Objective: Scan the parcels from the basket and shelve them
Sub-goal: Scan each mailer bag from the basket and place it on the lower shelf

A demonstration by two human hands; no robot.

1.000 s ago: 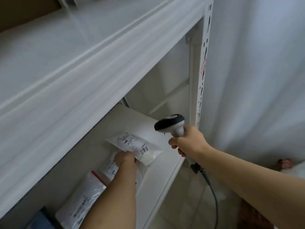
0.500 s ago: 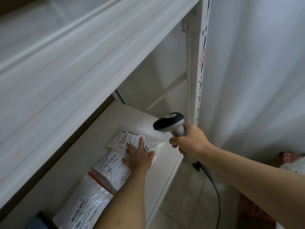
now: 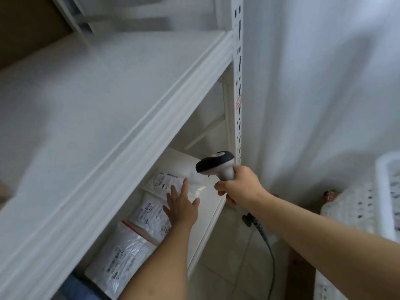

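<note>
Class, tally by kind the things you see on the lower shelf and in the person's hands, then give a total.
White parcels with labels on the lower shelf: 3
Blue item at the shelf's near end, partly hidden: 1
Handheld scanner held by the right hand: 1
Total: 5

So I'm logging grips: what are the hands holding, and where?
Right hand grips the scanner by its handle. Left hand holds nothing, fingers straight over the parcel.

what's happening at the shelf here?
A person is shelving parcels. The left hand lies open with straight fingers on the white parcel farthest along the lower shelf, two more parcels beside it. The right hand grips a corded barcode scanner at the shelf's edge.
</note>
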